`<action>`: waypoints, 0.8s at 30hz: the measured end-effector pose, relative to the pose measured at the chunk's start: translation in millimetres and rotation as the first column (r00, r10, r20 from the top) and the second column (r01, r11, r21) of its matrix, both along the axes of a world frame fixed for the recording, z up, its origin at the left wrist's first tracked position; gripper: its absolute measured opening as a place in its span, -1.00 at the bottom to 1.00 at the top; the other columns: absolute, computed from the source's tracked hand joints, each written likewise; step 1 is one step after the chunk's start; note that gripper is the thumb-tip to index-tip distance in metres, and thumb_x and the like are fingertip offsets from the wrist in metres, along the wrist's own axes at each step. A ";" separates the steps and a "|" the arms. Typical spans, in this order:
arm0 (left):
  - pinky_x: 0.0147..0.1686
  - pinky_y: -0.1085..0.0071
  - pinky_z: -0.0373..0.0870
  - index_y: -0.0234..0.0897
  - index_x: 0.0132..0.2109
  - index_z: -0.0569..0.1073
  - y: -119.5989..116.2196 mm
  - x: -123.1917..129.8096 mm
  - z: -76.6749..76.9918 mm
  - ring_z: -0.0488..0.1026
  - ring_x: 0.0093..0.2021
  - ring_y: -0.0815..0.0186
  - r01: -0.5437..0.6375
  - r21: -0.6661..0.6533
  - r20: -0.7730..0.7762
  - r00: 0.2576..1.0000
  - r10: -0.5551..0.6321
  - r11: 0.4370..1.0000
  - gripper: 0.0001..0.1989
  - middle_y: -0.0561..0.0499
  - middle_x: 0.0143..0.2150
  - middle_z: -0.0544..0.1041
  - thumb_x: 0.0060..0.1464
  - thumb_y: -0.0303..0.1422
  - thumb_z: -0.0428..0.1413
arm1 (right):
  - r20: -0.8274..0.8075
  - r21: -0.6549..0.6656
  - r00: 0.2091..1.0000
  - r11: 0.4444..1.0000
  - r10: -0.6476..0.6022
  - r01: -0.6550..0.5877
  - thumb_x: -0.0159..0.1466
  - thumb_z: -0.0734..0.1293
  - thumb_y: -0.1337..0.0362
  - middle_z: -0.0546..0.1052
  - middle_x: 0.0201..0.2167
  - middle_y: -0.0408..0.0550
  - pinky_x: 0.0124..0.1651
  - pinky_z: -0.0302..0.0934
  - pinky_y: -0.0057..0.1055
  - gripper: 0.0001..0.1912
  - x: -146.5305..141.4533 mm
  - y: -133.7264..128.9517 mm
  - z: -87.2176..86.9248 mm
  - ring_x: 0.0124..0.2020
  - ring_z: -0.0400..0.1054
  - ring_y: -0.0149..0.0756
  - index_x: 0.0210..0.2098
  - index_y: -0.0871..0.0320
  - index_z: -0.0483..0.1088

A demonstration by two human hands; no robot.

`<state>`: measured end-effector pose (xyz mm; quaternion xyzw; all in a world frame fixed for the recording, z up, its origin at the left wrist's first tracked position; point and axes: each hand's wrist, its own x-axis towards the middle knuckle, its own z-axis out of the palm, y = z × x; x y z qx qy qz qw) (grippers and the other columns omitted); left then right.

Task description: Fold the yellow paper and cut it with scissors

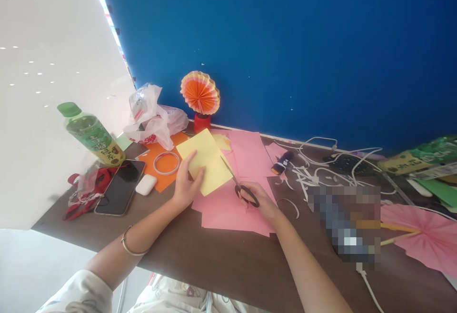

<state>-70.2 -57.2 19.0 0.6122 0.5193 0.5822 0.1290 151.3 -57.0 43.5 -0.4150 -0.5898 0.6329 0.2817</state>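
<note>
My left hand (188, 179) grips a sheet of yellow paper (209, 163) by its left edge, thumb on top, and holds it tilted above the desk. In my right hand (262, 201) is a pair of scissors (251, 196) with black handles. Their blades point up and left and lie at the right edge of the yellow paper; whether they cut into it I cannot tell. Beneath both hands, several sheets of pink paper (232, 213) overlap on the dark desk (171, 260). Orange paper (157, 156) lies left of the yellow sheet, with a pale ring-shaped roll (166, 163) on it.
To the left are a green-capped bottle (94, 134), a phone (120, 187), a white earbud case (146, 185) and a plastic bag (153, 117). A folded paper fan (200, 94) stands behind. On the right lie white cables (321, 158), paper strips, a pink fan (424, 234) and another bottle (421, 156).
</note>
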 end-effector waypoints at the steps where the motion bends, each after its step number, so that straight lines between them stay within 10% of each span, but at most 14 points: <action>1: 0.02 0.23 0.30 -0.23 0.15 0.20 0.0 0.0 0.1 0.36 0.04 0.19 -0.002 -0.001 0.001 1.000 0.002 1.000 -0.53 -0.16 0.02 0.40 0.10 -0.26 0.04 | -0.005 -0.003 1.000 1.000 -0.001 0.001 0.12 0.28 0.05 0.17 -0.70 -0.25 -0.64 0.04 -0.50 -0.66 0.1 0.2 -0.4 -0.66 0.06 -0.48 -0.59 0.14 0.16; 24: 0.04 0.23 0.29 -0.22 0.16 0.18 -1.6 1.5 0.0 0.33 0.08 0.19 0.048 0.008 -0.031 0.998 -0.048 0.999 -0.53 -0.16 0.06 0.37 0.11 -0.29 0.03 | 0.031 0.085 0.998 0.995 0.056 -0.058 0.19 0.20 -0.01 0.26 -0.68 -0.17 -0.54 0.03 -0.45 -0.61 -1.3 -2.6 3.9 -0.57 0.14 -0.39 -0.57 0.15 0.22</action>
